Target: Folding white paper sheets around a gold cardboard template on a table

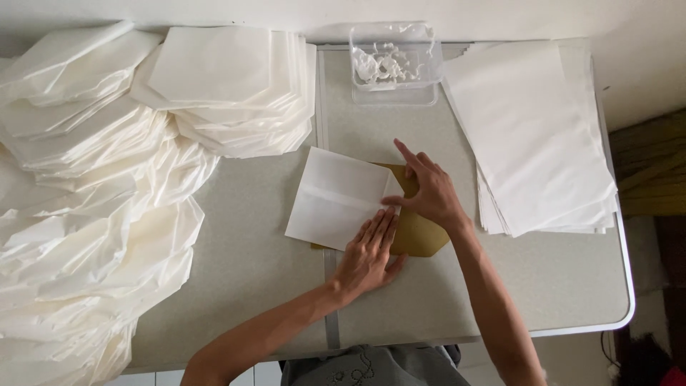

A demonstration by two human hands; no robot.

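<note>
Two bare hands work at the middle of a pale grey folding table (250, 271), seen from above; the left hand (368, 254) lies flat, fingers together, pressing the lower right edge of a white translucent paper sheet (336, 196); the right hand (429, 193) rests just beside it, fingers spread, thumb and forefinger on the sheet's right corner, neither hand closed around anything. The sheet already shows a crease across its middle and lies folded over a tan cardboard template (418, 232), which peeks out beneath it on the right and lower side.

Many finished pieces appear done: a neat pile of folded white sheets (229, 86) sits at the far left-centre of the table, and a far larger heap of folded sheets (86, 214) spills across the left edge. Plenty seems left as well: a thick stack of flat unfolded sheets (536, 136) waits on the right, well apart from the hands. A clear plastic box (393, 61) holding white scraps or paste, hard to tell which, stands at the far edge, between the pile and the stack.
</note>
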